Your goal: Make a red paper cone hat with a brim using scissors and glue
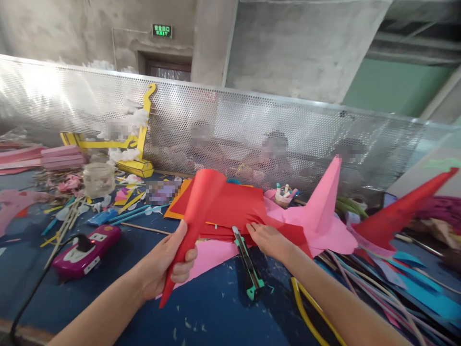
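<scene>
Nearest the camera, bare blue table (216,307) w/ scuffed paint. A yellow tube (306,307) loops over its R edge.

L hand (169,262) is wrapped round a red paper cone (196,216): fingers curled under, thumb over the seam, firm grip approx. at the lower third. Cone is tilted, tip down toward the table near the wrist, wide mouth up and away. It is off the table, held in the air above a pink sheet (209,257).

R hand (266,239) lies flat, palm down, fingers stretched on the red sheets (237,204); it presses, grips nothing. A utility knife (248,266) w/ green end lies just beside it, between the two hands, untouched.

Progress, as a judgement: this cone looks rolled to shape; no glue or tape can be made out on the seam. A pink cone (326,194) stands upright R of the sheets and another red cone (399,214) lies further R, so some are done. The flat sheets are not yet rolled.

Further L: magenta power strip (86,252) w/ a plug in it, sticks & paper scraps, a jar (98,179), a yellow cardboard frame (142,144).

Behind all this, a perforated metal screen (252,120); several people sit beyond it, dim through the holes. Green exit sign (162,30) on the concrete wall.
</scene>
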Motion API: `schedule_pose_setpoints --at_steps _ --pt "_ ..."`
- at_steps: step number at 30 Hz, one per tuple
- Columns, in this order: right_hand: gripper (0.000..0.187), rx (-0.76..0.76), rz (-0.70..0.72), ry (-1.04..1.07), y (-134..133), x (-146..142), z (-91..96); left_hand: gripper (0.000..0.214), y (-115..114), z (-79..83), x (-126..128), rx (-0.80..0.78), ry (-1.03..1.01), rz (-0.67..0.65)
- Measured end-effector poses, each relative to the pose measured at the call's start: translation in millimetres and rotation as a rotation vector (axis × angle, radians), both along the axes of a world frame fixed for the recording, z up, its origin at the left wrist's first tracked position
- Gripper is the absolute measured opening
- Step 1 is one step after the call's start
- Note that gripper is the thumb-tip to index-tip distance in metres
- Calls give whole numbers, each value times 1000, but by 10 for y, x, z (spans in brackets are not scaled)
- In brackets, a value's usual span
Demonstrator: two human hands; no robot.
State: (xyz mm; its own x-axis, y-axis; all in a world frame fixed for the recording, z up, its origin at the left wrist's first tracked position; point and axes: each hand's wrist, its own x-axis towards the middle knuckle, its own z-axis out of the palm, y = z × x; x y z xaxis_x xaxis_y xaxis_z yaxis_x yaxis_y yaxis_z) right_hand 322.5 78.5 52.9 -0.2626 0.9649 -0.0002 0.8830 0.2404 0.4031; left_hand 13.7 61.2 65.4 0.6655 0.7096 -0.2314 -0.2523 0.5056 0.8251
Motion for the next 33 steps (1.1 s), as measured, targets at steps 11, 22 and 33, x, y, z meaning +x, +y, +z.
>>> schedule_pose_setpoints --at_steps 11,22,33 --pt "52 240 -199 99 -21 91 401 53 95 86 -151 -44 -304 203" --pt "51 161 -172 244 -26 151 441 52 135 44 -212 -40 -373 202" --pt "34 148 -380 592 382 309 190 64 5 78 -126 -35 -149 35"
